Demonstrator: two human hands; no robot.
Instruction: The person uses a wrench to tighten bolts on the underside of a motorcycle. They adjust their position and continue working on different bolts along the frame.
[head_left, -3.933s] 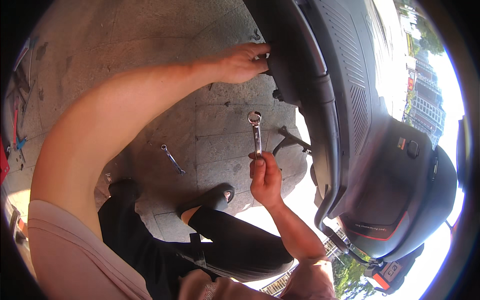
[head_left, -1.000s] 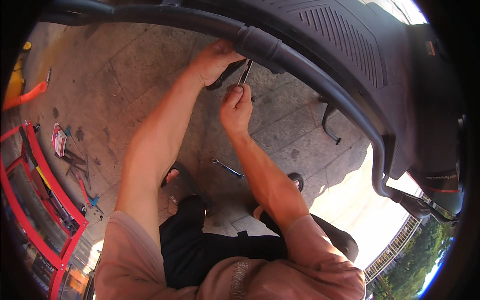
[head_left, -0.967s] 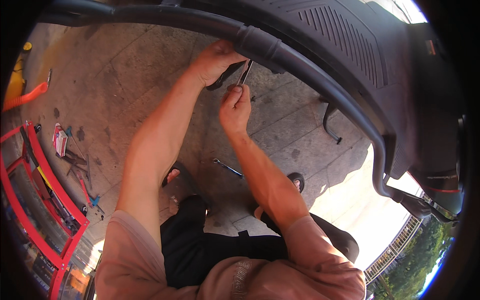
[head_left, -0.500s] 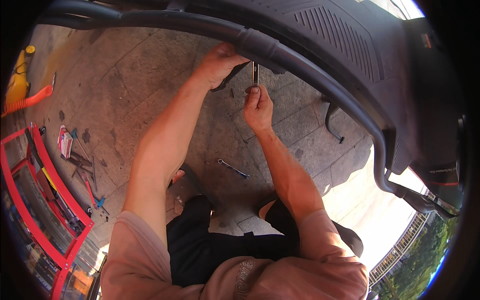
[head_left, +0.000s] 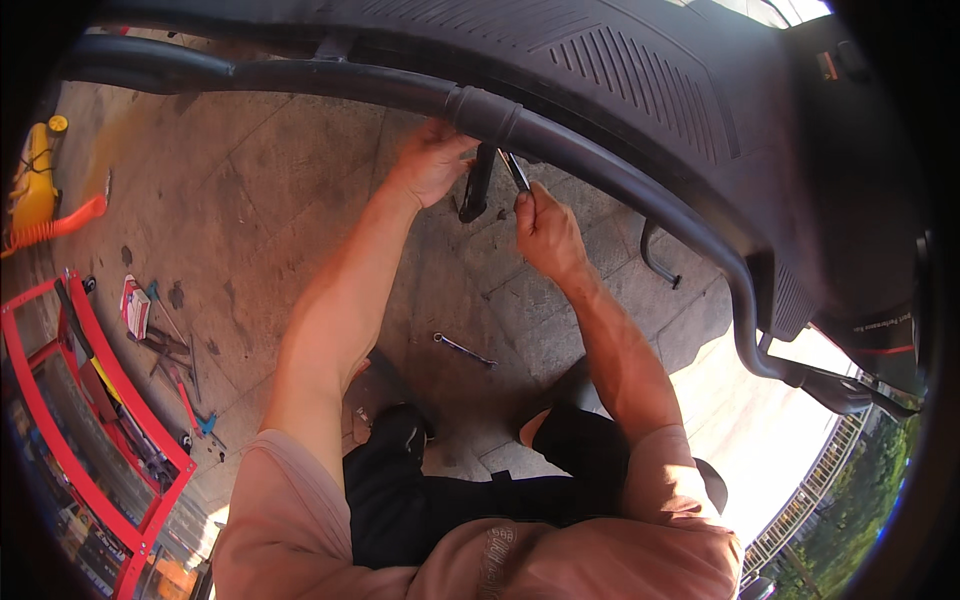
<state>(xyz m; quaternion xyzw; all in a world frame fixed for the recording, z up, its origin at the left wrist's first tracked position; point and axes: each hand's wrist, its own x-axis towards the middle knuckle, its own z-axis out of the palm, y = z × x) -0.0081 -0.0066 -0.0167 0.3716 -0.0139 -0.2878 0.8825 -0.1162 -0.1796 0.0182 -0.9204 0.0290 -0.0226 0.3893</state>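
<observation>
A dark curved metal tube (head_left: pixel 580 150) runs along the edge of a black vehicle body with a ribbed panel (head_left: pixel 640 90). My left hand (head_left: pixel 432 160) reaches just under the tube's collar beside a short hanging black part (head_left: pixel 475 190), fingers curled; what they grip is partly hidden. My right hand (head_left: pixel 548 230) is closed on a silver wrench (head_left: pixel 513 170), whose far end disappears under the tube, to the right of that part. Another wrench (head_left: pixel 465 349) lies on the paving (head_left: pixel 310 190) between my forearms.
At left stand a red-framed tool cart (head_left: pixel 125 420) and a yellow tool with an orange coiled hose (head_left: pixel 40 185). Pliers, other tools and a small box (head_left: pixel 133 305) lie beside the cart. A black bracket (head_left: pixel 660 260) hangs at right; a railing (head_left: pixel 805 495) borders sunlit ground.
About four seconds ago the wrench was upright in free air; now its head is under the tube. Since half a second ago my right hand has shifted right and the wrench has tilted.
</observation>
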